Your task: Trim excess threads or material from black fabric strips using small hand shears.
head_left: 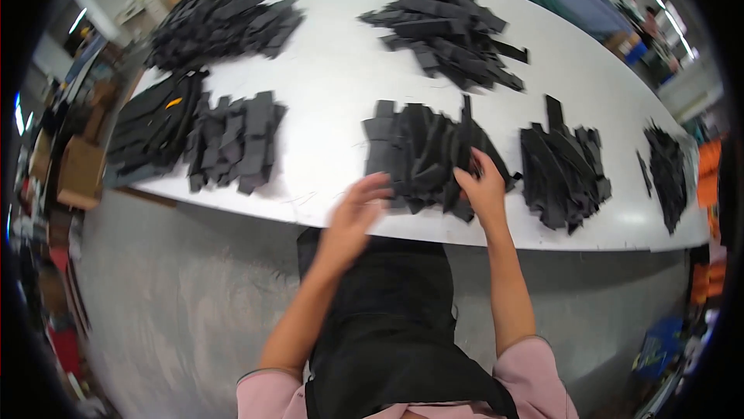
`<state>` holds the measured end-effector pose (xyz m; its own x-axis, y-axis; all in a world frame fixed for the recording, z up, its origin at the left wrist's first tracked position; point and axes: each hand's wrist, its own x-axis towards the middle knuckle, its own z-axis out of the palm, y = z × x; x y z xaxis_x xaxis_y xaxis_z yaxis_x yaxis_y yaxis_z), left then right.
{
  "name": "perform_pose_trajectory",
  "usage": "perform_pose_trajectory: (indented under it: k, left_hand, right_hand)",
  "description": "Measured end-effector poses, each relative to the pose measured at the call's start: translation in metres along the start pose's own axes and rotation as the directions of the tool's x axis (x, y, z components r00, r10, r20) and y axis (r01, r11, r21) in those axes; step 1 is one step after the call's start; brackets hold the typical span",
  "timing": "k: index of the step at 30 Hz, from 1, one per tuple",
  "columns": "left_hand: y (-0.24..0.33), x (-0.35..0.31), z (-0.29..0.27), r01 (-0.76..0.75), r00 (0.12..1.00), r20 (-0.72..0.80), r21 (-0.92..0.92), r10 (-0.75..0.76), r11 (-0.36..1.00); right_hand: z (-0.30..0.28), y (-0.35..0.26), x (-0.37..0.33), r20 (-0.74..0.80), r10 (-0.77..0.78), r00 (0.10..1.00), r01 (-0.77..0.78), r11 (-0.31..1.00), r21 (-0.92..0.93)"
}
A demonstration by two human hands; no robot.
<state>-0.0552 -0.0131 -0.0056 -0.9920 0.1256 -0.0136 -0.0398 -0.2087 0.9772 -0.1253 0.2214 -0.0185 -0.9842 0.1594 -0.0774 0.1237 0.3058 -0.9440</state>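
Right hand [487, 189] touching dark strips [422, 151], blurred left hand [356, 208] nearby, white table [325, 70]

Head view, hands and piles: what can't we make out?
All in the head view:
Left hand: motion blur; contact with the middle pile unclear.
Right hand: its own fingers hide what lies beneath; grip unclear.
Middle pile: upper strips cover lower ones; count unclear.
Right pink sleeve: cut off by the lower edge.

Strips [422, 159] look matt, cloth-like; tbl [325, 86] smooth, glossy; box [80, 171] matt cardbd.
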Motion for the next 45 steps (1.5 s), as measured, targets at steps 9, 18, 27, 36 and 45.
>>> perform_pose_trajectory:
  k: [9, 18, 27, 36, 45]
  left_hand:
    - [-0.051, -0.025, 0.052, 0.411, 0.906, 0.076, -0.391, -0.417, 0.823]
    - [-0.074, -0.044, 0.057, -0.124, 0.930, -0.245, 0.490, 0.273, 0.863]
    - [-0.057, -0.057, 0.016, 0.021, 0.965, -0.243, 0.437, 0.096, 0.899]
    - [-0.047, -0.062, 0.020, 0.365, 0.871, -0.134, -0.468, -0.473, 0.805]
    - [-0.046, -0.070, 0.009, 0.304, 0.907, -0.325, 0.068, -0.267, 0.950]
  right_hand:
    - [0.024, -0.002, -0.113, 0.439, 0.201, 0.876, -0.412, 0.786, 0.462]
    - [0.067, 0.044, -0.097, 0.061, -0.115, 0.991, 0.107, 0.987, 0.120]
    - [0.054, 0.038, -0.107, 0.169, -0.077, 0.983, 0.081, 0.997, -0.018]
    - [0.047, 0.034, -0.108, 0.697, 0.215, 0.684, -0.564, 0.761, 0.319]
    - [0.039, -0.016, -0.146, 0.158, -0.300, 0.941, 0.322, 0.937, -0.134]
